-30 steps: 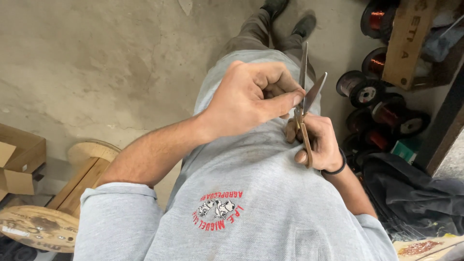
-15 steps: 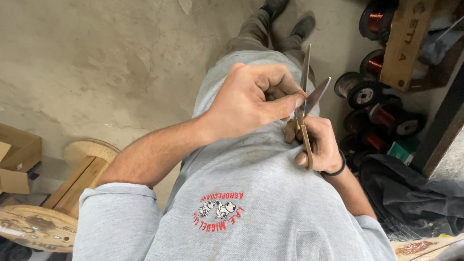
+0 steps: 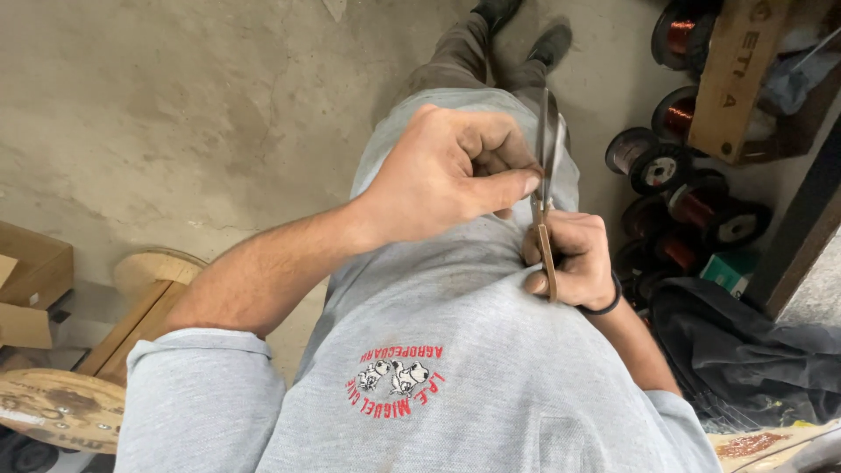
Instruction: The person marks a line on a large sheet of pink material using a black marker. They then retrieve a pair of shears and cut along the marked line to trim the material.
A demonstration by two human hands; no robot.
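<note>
Head view: right hand (image 3: pixel 569 258) grips scissors (image 3: pixel 545 188); left hand (image 3: pixel 447 175) pinches blades, beside green box (image 3: pixel 729 271).

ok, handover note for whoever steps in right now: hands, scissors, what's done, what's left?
Right hand: closed round the handles of the scissors, held at the belly, blades pointing away from the body and nearly together.
Left hand: fingers pinched shut beside the blades; whatever they pinch is hidden.
Wire spools: on the floor to the right, untouched.
Done: no cut piece in view.
Left: cannot tell.
</note>
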